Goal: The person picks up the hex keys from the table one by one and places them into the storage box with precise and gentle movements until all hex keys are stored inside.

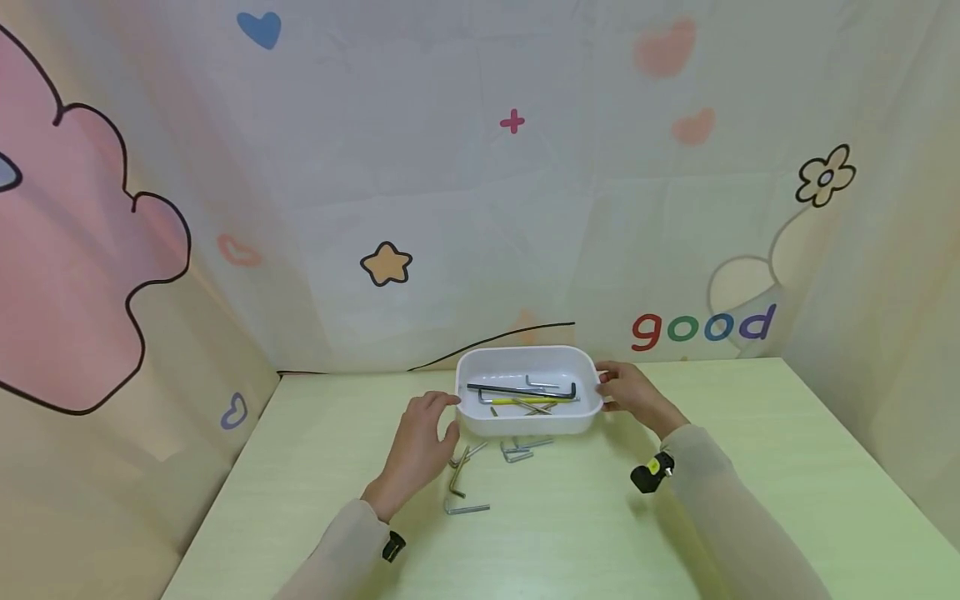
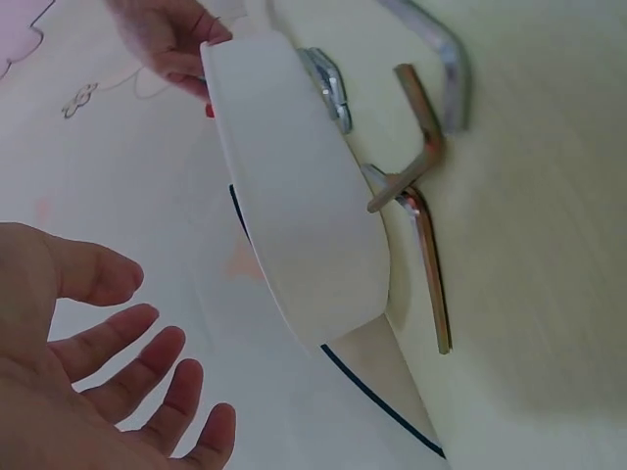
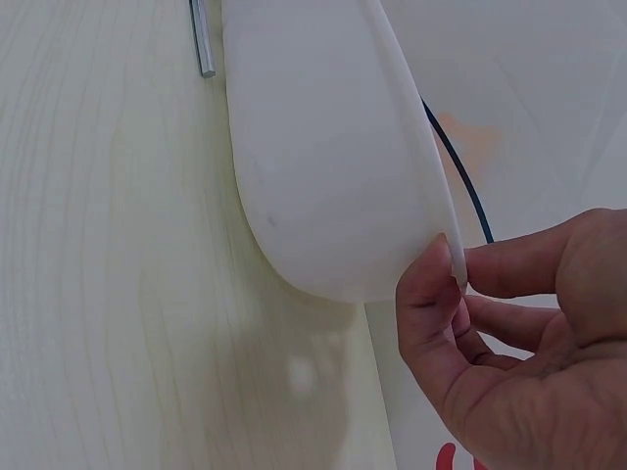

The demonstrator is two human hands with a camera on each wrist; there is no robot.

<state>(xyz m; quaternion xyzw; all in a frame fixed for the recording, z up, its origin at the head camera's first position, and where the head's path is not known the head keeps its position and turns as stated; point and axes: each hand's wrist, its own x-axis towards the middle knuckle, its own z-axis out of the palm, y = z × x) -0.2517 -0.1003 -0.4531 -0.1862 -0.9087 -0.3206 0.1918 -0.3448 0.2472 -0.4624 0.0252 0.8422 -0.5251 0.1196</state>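
A white rectangular plastic tray (image 1: pixel 528 426) is near the far edge of the pale-green worktop (image 1: pixel 570 533), right hand (image 1: pixel 633 390) pinching its rim, left hand (image 1: pixel 416 443) loosely spread alongside; one-sided lifting could spill its L-shaped metal keys (image 1: pixel 525 401).

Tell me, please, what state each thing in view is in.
White plastic bin: uncovered, upright, containing hex keys
Long black hex key: lying in the bin
Yellow-shafted hex key: lying in the bin
Bronze-coloured hex key: on the table, crossing another
Nearest silver hex key: lying on the table
Left hand: fingers loosely spread, near the bin's left end
Right hand: pinching the bin's rim
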